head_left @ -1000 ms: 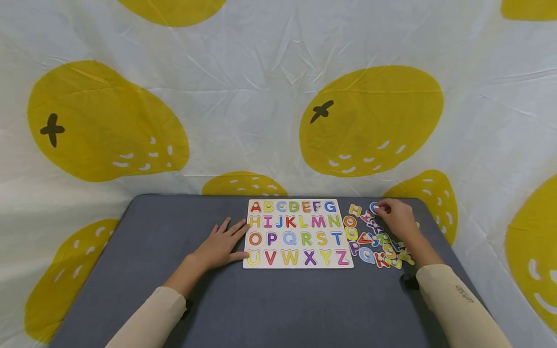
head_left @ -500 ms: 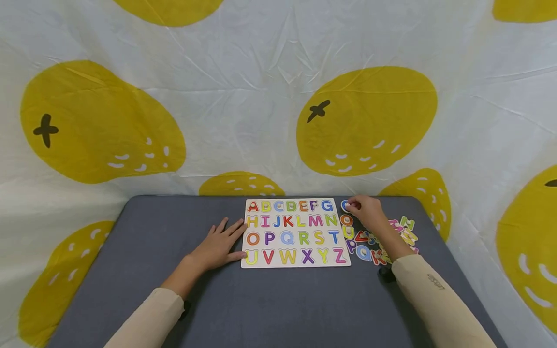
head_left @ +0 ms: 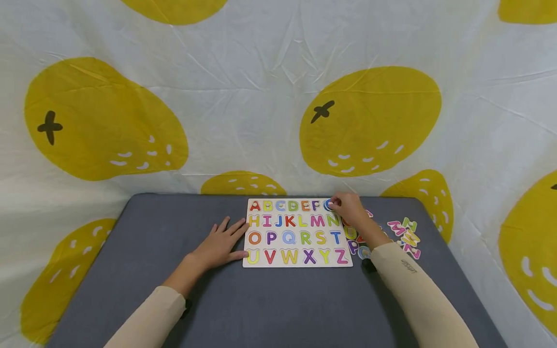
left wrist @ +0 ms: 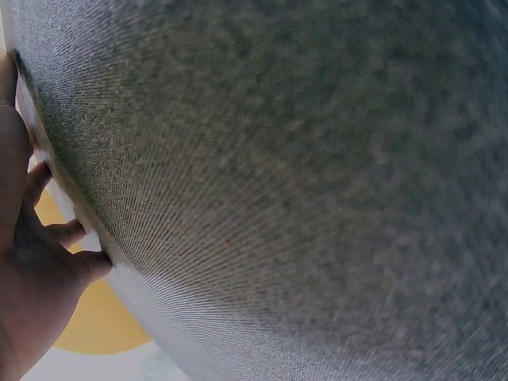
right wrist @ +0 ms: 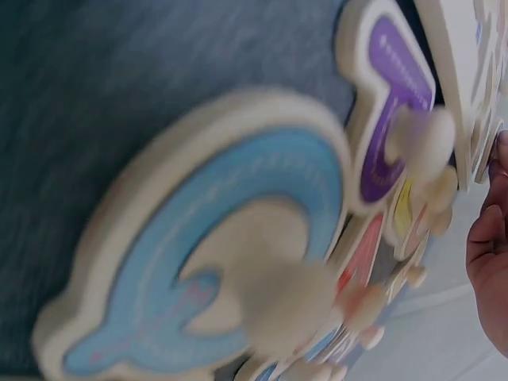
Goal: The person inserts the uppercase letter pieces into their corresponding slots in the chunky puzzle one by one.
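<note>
A white alphabet puzzle board (head_left: 278,230) lies on the dark grey table, with knobbed letters A to F sitting in its top row. My left hand (head_left: 217,246) rests spread at the board's left edge, fingertips and thumb right at the rim; its fingers also show in the left wrist view. At the top right corner, my right hand (head_left: 349,209) pinches a blue letter G piece (head_left: 327,205) over the G recess. The fingers partly cover that piece. In the right wrist view the right hand (right wrist: 490,246) shows only at the edge.
Loose knobbed letters lie right of the board, including a blue Q (right wrist: 313,171), a purple P (right wrist: 397,67) and a pink M (head_left: 396,228). My right forearm hides part of this pile. A lemon-patterned cloth (head_left: 261,121) hangs behind the table (head_left: 278,304).
My right hand has carried the blue G piece leftward from the letter pile to the board's top right corner. My left hand has stayed at the board's left edge.
</note>
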`<action>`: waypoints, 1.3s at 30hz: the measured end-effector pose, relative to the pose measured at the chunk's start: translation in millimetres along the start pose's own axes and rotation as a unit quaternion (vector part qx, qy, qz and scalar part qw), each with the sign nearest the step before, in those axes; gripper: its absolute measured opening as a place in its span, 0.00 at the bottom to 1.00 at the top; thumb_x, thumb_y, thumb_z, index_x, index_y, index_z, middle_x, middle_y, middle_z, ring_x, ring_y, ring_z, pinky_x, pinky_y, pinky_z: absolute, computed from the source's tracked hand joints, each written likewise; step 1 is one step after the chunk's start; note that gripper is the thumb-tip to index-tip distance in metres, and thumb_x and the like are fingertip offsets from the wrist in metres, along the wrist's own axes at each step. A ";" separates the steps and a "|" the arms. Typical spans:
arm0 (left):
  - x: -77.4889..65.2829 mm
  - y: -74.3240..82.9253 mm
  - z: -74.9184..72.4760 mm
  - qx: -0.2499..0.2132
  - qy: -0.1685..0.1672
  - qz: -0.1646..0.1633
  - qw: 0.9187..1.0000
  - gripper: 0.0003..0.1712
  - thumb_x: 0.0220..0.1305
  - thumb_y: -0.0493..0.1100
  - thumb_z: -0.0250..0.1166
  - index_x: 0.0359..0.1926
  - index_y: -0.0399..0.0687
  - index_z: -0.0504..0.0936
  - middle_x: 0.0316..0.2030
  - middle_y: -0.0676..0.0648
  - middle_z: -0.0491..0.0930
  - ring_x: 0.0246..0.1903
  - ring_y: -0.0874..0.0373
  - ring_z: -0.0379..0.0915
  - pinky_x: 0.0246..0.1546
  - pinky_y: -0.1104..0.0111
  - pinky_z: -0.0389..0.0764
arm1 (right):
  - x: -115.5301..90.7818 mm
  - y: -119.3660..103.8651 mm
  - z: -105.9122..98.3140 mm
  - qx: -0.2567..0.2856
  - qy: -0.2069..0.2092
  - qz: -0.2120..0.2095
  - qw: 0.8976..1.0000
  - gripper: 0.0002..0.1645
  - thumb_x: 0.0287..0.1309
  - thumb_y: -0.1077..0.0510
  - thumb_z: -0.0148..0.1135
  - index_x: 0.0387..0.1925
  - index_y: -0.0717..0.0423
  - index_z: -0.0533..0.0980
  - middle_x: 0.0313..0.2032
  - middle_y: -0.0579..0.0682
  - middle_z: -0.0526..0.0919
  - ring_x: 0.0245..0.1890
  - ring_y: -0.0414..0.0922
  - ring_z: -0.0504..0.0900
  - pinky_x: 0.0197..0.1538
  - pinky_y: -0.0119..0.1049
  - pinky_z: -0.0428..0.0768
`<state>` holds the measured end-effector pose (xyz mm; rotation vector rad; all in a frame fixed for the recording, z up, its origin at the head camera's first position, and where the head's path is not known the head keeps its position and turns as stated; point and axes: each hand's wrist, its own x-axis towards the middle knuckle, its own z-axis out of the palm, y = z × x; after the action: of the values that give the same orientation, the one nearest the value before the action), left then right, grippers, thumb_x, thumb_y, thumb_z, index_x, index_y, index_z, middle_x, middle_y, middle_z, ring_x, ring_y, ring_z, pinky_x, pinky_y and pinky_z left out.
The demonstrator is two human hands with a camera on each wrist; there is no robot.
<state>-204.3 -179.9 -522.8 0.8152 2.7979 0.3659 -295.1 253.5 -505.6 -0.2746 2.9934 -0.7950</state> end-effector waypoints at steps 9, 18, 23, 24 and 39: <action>-0.2 1.9 -0.5 -0.004 0.000 0.000 1.000 0.52 0.68 0.71 0.60 0.82 0.54 0.55 0.82 0.45 0.53 0.79 0.28 0.44 0.70 0.29 0.55 | 2.9 -4.0 10.7 0.008 -0.004 0.031 0.999 0.09 0.69 0.56 0.67 0.40 0.60 0.82 0.34 0.54 0.81 0.32 0.47 0.77 0.35 0.38 0.75; 0.2 -0.3 -0.1 0.000 0.008 0.007 1.000 0.51 0.69 0.70 0.61 0.82 0.52 0.56 0.81 0.43 0.54 0.78 0.27 0.45 0.68 0.28 0.56 | 3.9 -7.9 14.0 0.012 0.002 0.042 0.999 0.09 0.70 0.57 0.66 0.41 0.62 0.81 0.35 0.56 0.81 0.34 0.49 0.78 0.37 0.39 0.78; 0.4 0.3 -1.6 -0.001 0.010 0.004 1.000 0.51 0.68 0.70 0.61 0.82 0.52 0.56 0.81 0.43 0.55 0.78 0.27 0.45 0.69 0.28 0.55 | 4.0 -13.0 14.9 0.010 0.011 0.056 0.998 0.10 0.70 0.58 0.66 0.41 0.63 0.80 0.36 0.56 0.79 0.36 0.50 0.78 0.40 0.39 0.78; 0.4 0.4 -1.7 -0.001 0.008 0.001 1.000 0.51 0.68 0.70 0.61 0.82 0.52 0.56 0.81 0.44 0.54 0.78 0.27 0.44 0.69 0.28 0.55 | 3.9 -14.2 14.8 0.010 0.012 0.061 0.998 0.10 0.70 0.58 0.66 0.41 0.63 0.80 0.36 0.57 0.79 0.36 0.51 0.78 0.40 0.39 0.78; 0.4 0.1 0.8 -0.001 0.003 -0.004 1.000 0.52 0.68 0.72 0.60 0.83 0.54 0.55 0.82 0.45 0.53 0.79 0.28 0.43 0.70 0.29 0.54 | 0.4 -18.7 17.3 0.012 0.004 0.097 0.995 0.10 0.71 0.56 0.65 0.43 0.61 0.78 0.37 0.57 0.79 0.37 0.51 0.78 0.41 0.40 0.78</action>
<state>-204.4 -179.5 -523.5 0.8046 2.8058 0.3698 -291.2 229.0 -511.4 0.0204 2.9566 -0.8124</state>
